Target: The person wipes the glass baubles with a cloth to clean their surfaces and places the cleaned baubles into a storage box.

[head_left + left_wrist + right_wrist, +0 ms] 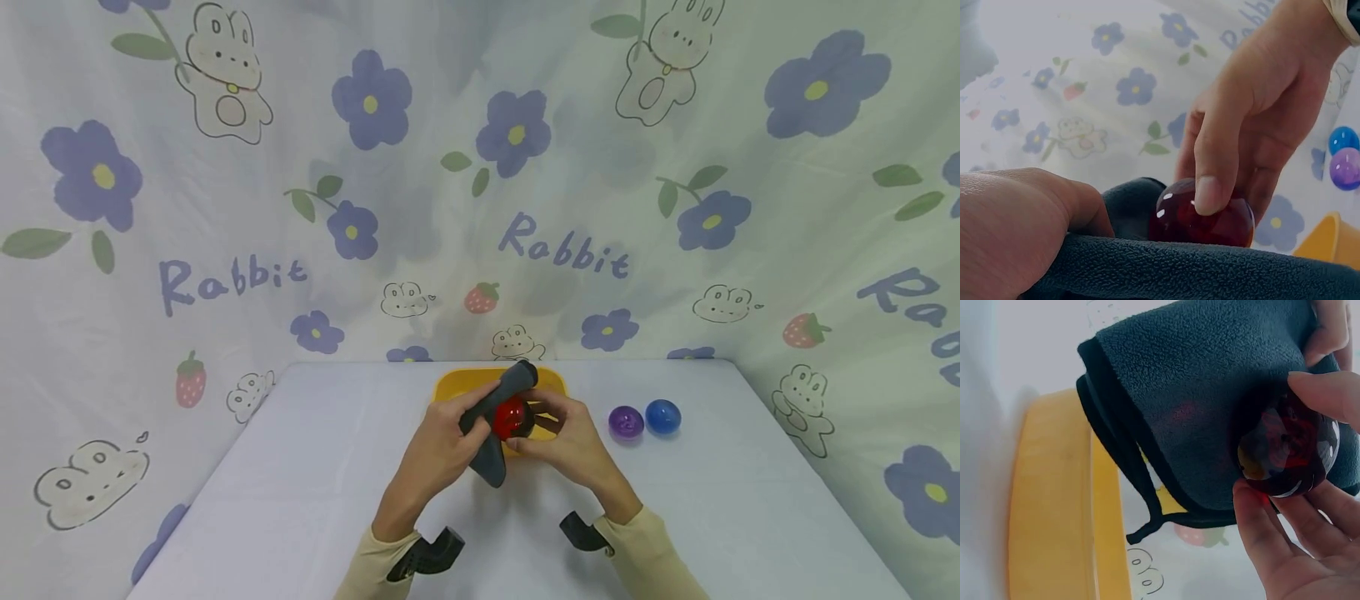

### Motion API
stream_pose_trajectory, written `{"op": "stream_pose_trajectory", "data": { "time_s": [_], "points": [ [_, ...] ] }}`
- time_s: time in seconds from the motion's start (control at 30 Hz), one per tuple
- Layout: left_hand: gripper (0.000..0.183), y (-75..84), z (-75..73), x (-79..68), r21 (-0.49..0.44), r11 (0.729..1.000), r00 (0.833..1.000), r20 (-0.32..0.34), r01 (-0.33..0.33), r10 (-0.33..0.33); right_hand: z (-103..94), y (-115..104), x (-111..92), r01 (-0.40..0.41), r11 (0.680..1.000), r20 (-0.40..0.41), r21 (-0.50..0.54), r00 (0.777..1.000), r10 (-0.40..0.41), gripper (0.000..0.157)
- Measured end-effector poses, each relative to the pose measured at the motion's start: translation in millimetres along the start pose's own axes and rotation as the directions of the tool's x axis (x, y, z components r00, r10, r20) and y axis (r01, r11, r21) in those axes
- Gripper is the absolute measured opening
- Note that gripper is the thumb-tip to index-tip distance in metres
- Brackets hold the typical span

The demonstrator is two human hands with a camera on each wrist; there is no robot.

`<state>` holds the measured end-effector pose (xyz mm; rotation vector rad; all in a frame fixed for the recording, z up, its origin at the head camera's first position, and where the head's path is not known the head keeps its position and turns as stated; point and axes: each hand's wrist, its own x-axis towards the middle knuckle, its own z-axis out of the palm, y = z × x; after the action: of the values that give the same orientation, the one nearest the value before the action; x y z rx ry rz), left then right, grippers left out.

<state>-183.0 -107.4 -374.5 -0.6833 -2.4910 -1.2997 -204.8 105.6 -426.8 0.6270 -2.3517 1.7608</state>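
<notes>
In the head view my left hand [440, 440] grips a folded dark grey cloth [489, 461], its thumb over the near side. My right hand [567, 439] pinches a glossy, see-through red ball [512, 418] between thumb and fingers. The ball lies against the cloth. From the right wrist, the ball [1288, 440] sits in front of the fuzzy cloth [1179, 381], which has a black edging and a small loop at one corner. In the left wrist view the right thumb presses on top of the ball [1204, 219], and the cloth's fold hides its lower part.
Behind and below the hands stands a yellow basin [457, 382], its inside mostly hidden. To the right on the white table [300, 467] lie a purple ball [626, 424] and a blue ball [663, 417], side by side. A printed curtain [420, 208] hangs at the back.
</notes>
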Motion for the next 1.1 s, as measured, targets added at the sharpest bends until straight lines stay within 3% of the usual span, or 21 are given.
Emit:
{"op": "stream_pose_trajectory", "data": {
  "time_s": [0.47,0.8,1.1],
  "points": [
    [0.05,-8.1,2.7,3.5,0.001,0.998,0.997,0.055,0.061,-0.061,-1.7,-6.8,-3.5,0.086,0.995,0.004,0.055,0.996,-0.086,0.053],
    [0.053,-7.0,5.7,3.9,0.014,0.997,0.993,0.09,0.08,-0.081,-2.9,-7.7,-0.5,0.119,0.987,-0.081,0.107,0.991,-0.111,0.055],
    [0.056,-6.6,5.9,3.6,-0.011,0.996,0.99,0.113,0.091,-0.09,-4.4,-7.9,0.9,0.106,0.983,-0.159,0.152,0.984,-0.081,0.055]
  ]
}}
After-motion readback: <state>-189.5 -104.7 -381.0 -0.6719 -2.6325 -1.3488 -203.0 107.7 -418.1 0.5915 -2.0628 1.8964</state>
